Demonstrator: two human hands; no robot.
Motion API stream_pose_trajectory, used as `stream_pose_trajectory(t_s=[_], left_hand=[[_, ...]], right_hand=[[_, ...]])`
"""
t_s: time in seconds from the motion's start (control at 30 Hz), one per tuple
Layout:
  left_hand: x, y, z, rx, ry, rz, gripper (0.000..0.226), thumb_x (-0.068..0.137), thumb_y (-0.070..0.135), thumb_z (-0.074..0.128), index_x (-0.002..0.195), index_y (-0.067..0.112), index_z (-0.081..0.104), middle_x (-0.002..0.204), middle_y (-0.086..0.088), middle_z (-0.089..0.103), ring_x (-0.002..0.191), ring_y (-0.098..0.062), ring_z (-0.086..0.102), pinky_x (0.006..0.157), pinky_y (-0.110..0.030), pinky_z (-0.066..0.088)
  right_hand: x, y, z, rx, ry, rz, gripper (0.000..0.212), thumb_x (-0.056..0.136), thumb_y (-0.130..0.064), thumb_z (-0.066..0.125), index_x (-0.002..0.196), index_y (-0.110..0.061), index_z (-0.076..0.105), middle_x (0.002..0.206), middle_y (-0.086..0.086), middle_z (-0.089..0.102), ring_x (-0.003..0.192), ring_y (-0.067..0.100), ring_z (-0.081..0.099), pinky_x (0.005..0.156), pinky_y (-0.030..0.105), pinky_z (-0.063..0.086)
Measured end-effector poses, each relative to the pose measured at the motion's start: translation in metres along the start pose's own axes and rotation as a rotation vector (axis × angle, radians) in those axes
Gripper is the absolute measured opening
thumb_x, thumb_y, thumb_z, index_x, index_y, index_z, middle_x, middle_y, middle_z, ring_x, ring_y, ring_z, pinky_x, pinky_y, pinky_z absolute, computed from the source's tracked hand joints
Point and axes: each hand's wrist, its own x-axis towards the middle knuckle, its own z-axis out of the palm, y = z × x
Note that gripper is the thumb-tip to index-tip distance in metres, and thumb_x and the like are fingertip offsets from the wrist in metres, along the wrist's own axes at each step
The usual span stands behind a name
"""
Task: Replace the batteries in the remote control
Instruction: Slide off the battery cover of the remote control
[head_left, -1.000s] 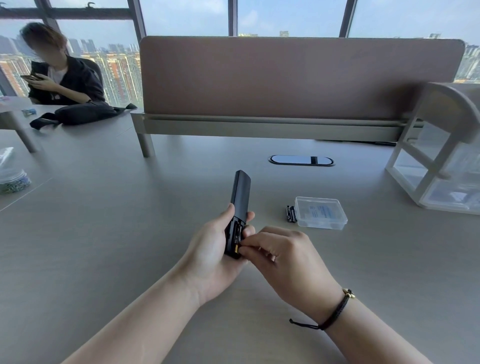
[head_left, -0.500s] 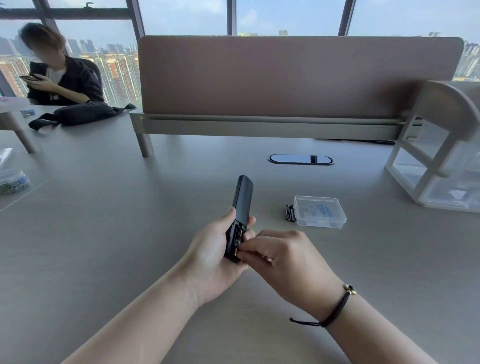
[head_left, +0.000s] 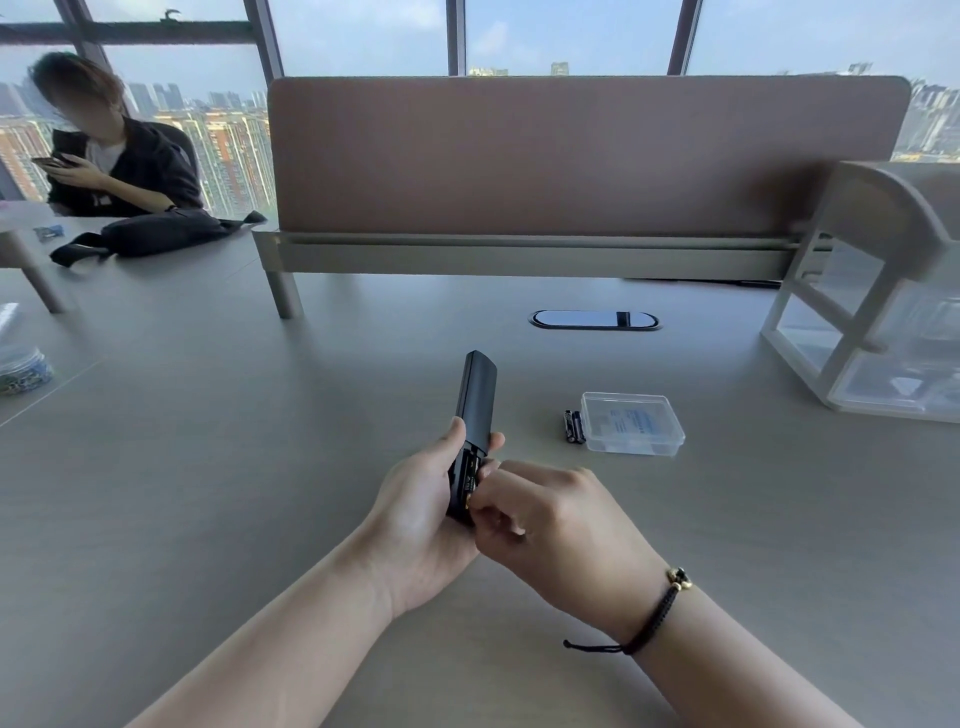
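Note:
My left hand holds a black remote control upright and tilted away from me, its battery compartment open near the lower end. My right hand has its fingertips pinched at that open compartment, touching a battery with a gold end that sits inside. Two black batteries lie on the table to the right, right against a clear plastic box.
A brown desk divider stands across the back of the grey table. A white-framed clear drawer unit is at the right. An oval cable port lies beyond the remote. A seated person and a black bag are far left.
The remote has tilted slightly rightward in my left hand. My right fingertips have pressed further into the open battery compartment.

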Motion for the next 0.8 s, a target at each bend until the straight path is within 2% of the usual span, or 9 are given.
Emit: stream_pose_trajectory(t_s=[0.17,0.33,0.47,0.57,0.7,0.8], left_hand=[[-0.001,0.000,0.002,0.023,0.041,-0.009,0.052,0.099,0.044,0.045,0.125,0.001,0.060,0.077,-0.008,0.052,0.077,-0.023,0.055,0.067,-0.032,0.049],[0.000,0.003,0.003,-0.038,0.049,-0.001,0.057,0.100,0.044,0.044,0.134,0.000,0.054,0.086,-0.009,0.051,0.097,-0.026,0.049,0.075,-0.034,0.047],[0.003,0.001,0.002,-0.016,0.054,0.053,0.053,0.101,0.043,0.043,0.129,0.000,0.056,0.086,-0.009,0.056,0.081,-0.024,0.059,0.066,-0.033,0.053],[0.005,0.002,0.000,-0.040,0.043,0.075,0.050,0.100,0.043,0.045,0.124,0.001,0.058,0.089,-0.010,0.057,0.078,-0.024,0.061,0.061,-0.031,0.059],[0.010,0.002,-0.005,-0.064,0.001,0.119,0.039,0.099,0.039,0.049,0.117,0.005,0.054,0.078,-0.007,0.048,0.073,-0.020,0.050,0.065,-0.032,0.051],[0.011,0.001,-0.005,0.029,-0.024,0.168,0.020,0.099,0.025,0.051,0.108,0.007,0.052,0.068,-0.006,0.047,0.062,-0.021,0.046,0.063,-0.034,0.044]], right_hand=[[-0.001,-0.001,0.005,0.013,-0.047,-0.011,0.016,0.076,0.000,0.059,0.081,-0.015,0.062,0.069,-0.002,0.053,0.053,0.025,0.043,0.041,0.037,0.045],[0.002,-0.003,0.004,0.025,-0.029,-0.014,0.019,0.079,0.003,0.056,0.084,-0.013,0.065,0.070,0.000,0.052,0.055,0.025,0.042,0.043,0.038,0.045],[0.003,-0.004,0.003,0.036,0.004,-0.009,0.023,0.079,0.003,0.057,0.090,-0.015,0.066,0.071,-0.001,0.053,0.055,0.025,0.043,0.043,0.038,0.045],[0.004,-0.003,0.001,0.042,0.035,-0.007,0.022,0.078,0.005,0.057,0.087,-0.014,0.065,0.069,-0.001,0.050,0.054,0.024,0.042,0.042,0.037,0.045],[0.002,0.002,0.001,0.071,0.029,0.013,0.016,0.079,0.002,0.060,0.083,-0.012,0.067,0.072,-0.002,0.053,0.056,0.023,0.050,0.047,0.039,0.047],[0.001,0.002,0.003,0.116,0.031,0.036,0.012,0.077,-0.004,0.066,0.083,-0.015,0.069,0.076,-0.005,0.055,0.058,0.020,0.054,0.050,0.037,0.049]])
